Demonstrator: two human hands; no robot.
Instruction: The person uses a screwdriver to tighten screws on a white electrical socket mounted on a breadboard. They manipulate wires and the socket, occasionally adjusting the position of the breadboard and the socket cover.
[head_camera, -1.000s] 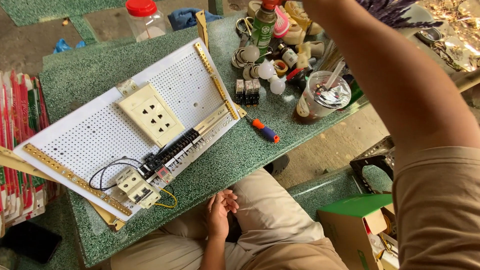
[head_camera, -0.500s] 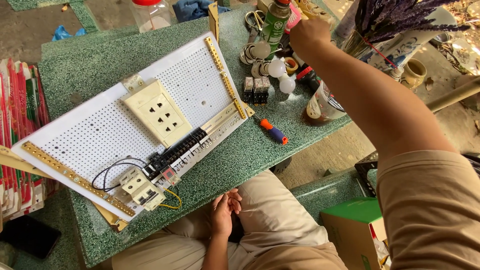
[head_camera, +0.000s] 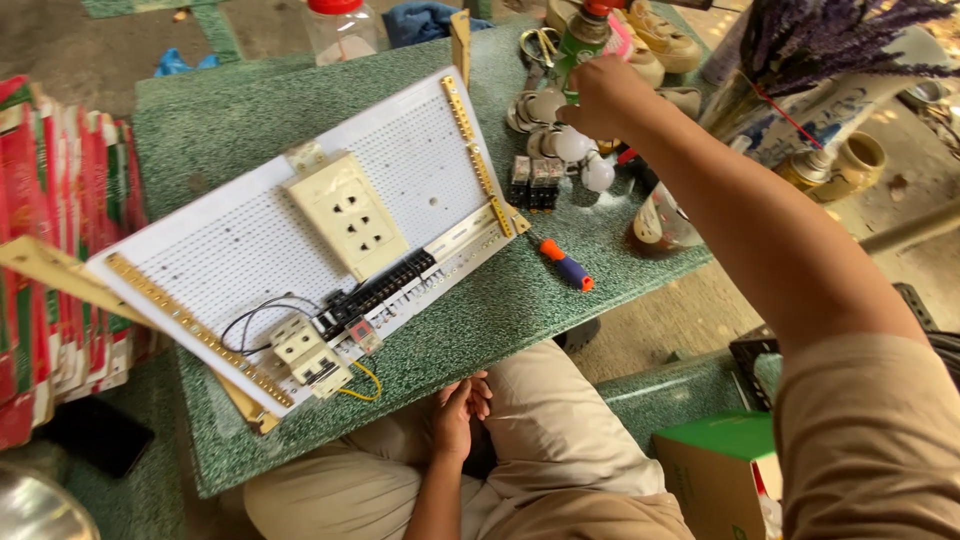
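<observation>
Beige trousers were seen at the bottom of the frame, with the left hand (head_camera: 458, 412) rested on the lap, fingers loosely curled together, nothing gripped. Just above it, at centre-left, a white perforated board (head_camera: 250, 240) was laid on the green stone table (head_camera: 560, 300), carrying a cream socket plate (head_camera: 347, 214), a small breaker (head_camera: 310, 352) and black wiring. Right of the board, an orange-and-blue screwdriver (head_camera: 567, 265) was laid flat. At upper centre, the right hand (head_camera: 598, 95) was stretched out over white light bulbs (head_camera: 575, 150), fingers bent around something beside a green bottle (head_camera: 580, 35); what was clamped could not be told. Dried purple flowers (head_camera: 830, 40) were noted at upper right.
</observation>
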